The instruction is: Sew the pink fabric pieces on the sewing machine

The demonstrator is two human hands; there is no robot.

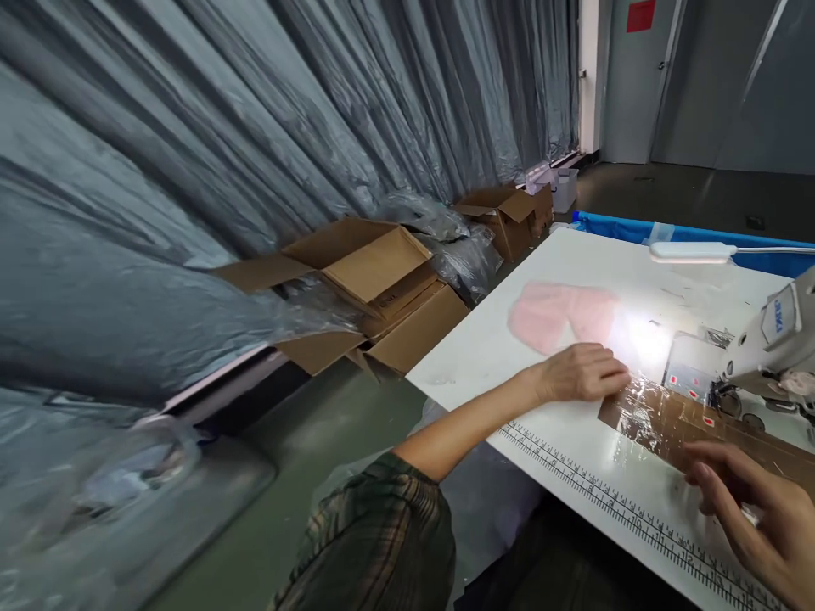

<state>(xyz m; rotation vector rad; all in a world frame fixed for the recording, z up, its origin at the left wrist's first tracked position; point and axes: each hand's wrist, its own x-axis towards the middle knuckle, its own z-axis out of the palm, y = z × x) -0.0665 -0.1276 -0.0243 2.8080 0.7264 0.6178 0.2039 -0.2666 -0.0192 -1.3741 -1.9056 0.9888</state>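
Observation:
My left hand (582, 372) rests low over the white sewing table (464, 361), its fingers bent and pressed together at the corner of a brown, tape-covered strip (649, 416). Whatever is under those fingertips is hidden. Just beyond it lies a flat pink fabric piece (564, 312), partly washed out by lamp glare. My right hand (757, 509) is over the near edge of the brown strip, with thumb and fingers apart and nothing plainly held. A sewing machine (773, 339) stands at the right, its needle area close to the strip.
A printed ruler (595, 492) runs along the table's near edge. A white lamp (691, 252) reaches in above the far side, by a blue bin (627, 227). Open cardboard boxes (382, 263) and clear plastic bags (458, 246) lie on the floor beside the grey curtain (306, 110).

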